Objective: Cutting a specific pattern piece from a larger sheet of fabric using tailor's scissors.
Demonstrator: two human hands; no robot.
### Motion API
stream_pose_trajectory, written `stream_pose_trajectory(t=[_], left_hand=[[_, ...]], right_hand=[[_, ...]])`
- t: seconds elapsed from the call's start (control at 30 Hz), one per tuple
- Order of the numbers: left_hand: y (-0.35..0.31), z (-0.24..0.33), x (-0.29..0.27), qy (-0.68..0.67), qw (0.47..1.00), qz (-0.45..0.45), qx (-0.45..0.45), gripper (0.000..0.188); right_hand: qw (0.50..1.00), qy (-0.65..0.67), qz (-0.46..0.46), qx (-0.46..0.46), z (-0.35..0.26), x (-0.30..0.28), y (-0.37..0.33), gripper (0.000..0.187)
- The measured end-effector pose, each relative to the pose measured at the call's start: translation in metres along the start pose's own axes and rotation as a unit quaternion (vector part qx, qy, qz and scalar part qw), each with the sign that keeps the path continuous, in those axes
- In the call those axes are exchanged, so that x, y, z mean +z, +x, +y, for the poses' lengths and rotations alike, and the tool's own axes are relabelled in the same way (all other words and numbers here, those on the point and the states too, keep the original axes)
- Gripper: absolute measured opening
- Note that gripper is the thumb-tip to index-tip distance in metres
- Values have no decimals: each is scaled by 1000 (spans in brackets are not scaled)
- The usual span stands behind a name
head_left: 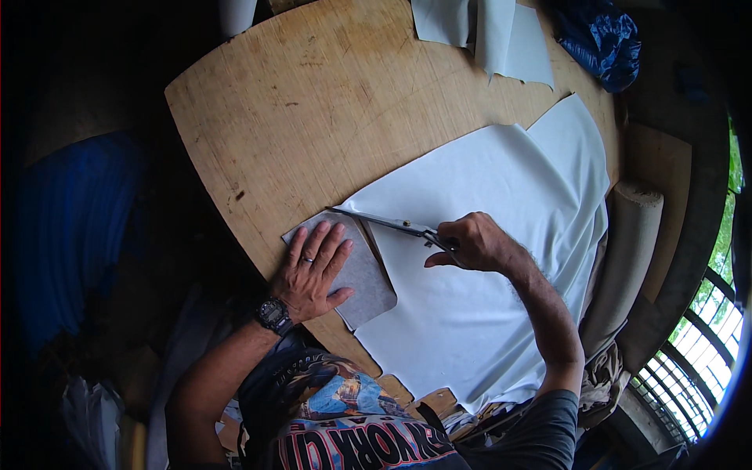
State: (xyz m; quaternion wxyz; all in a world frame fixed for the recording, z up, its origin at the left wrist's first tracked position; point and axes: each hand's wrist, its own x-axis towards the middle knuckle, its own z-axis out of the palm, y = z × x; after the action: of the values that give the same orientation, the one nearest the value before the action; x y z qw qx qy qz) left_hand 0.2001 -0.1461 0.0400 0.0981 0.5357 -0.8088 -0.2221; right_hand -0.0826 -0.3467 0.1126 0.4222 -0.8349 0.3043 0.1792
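My right hand (475, 241) is closed round the handles of a pair of long metal scissors (384, 222). Their blades point left, and the tips lie at the upper corner where a grey piece of material (364, 286) meets a large white sheet (462, 321). The sheet looks soft, like fabric or synthetic leather, with folds on its right side. My left hand (313, 270) rests flat on the grey piece, fingers spread, with a ring and a black wristwatch on that arm. A narrow dark gap runs between the grey piece and the white sheet, below the blades.
The wooden table (313, 102) has rounded edges. More white pieces (509, 47) lie at its far side, near a dark blue plastic bag (607, 43). A beige roll (630, 251) stands along the right edge. Blue material (82, 227) sits at the left, and a barred window (689, 368) is at the right.
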Motion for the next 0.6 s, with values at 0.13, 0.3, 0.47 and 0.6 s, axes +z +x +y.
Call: stream_pose_trajectory(t=[0.13, 0.3, 0.47, 0.6], left_hand=[[1, 0, 0, -2, 1000, 5, 1, 85], [-1, -1, 2, 1, 1000, 0, -2, 84], [-1, 0, 3, 3, 1000, -8, -4, 85], [-1, 0, 1, 2, 1000, -19, -8, 85]], right_hand=[[999, -37, 4, -26, 7, -21, 6, 47], [992, -103, -74, 17, -3, -49, 22, 52], [992, -109, -58, -17, 2, -55, 34, 53], [991, -114, -72, -19, 2, -62, 44, 49]])
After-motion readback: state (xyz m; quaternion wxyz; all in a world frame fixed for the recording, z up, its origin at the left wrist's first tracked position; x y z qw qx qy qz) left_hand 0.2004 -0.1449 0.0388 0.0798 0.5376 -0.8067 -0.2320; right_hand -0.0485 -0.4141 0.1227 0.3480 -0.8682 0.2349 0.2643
